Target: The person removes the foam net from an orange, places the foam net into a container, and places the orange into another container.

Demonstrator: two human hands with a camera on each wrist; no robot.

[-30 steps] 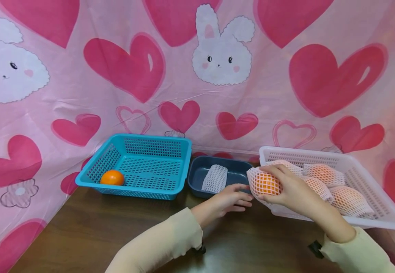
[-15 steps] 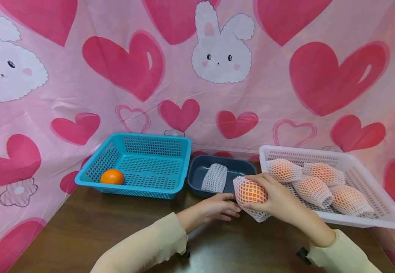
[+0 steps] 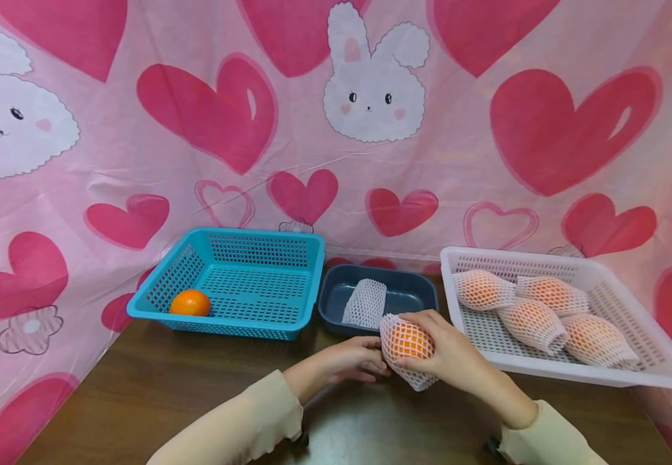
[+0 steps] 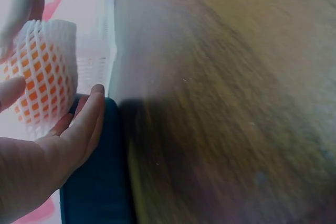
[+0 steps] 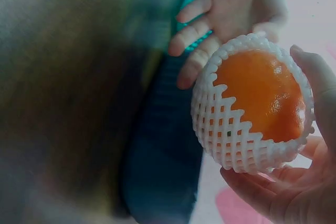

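My right hand (image 3: 448,352) grips an orange (image 3: 410,341) in a white foam net sleeve (image 5: 226,129), above the table in front of the dark blue tray. Through the open end of the sleeve, the right wrist view shows bare orange peel (image 5: 262,95). Beside the fruit, my left hand (image 3: 344,363) has its fingers extended and relaxed, with fingertips right at the net's left side. In the left wrist view, the left fingers (image 4: 86,124) lie below the netted orange (image 4: 44,80). An unwrapped orange (image 3: 190,302) sits in the teal basket (image 3: 225,325).
At the back middle stands the dark blue tray (image 3: 408,274), with a loose foam net sleeve (image 3: 366,302) inside. The white basket (image 3: 669,361) on the right holds several net-wrapped oranges (image 3: 533,323). A pink printed cloth (image 3: 301,129) hangs behind the brown table (image 3: 196,387).
My right hand has carried the netted orange left and toward me, away from the white basket. The left hand has drawn back left and down, staying beside the fruit.
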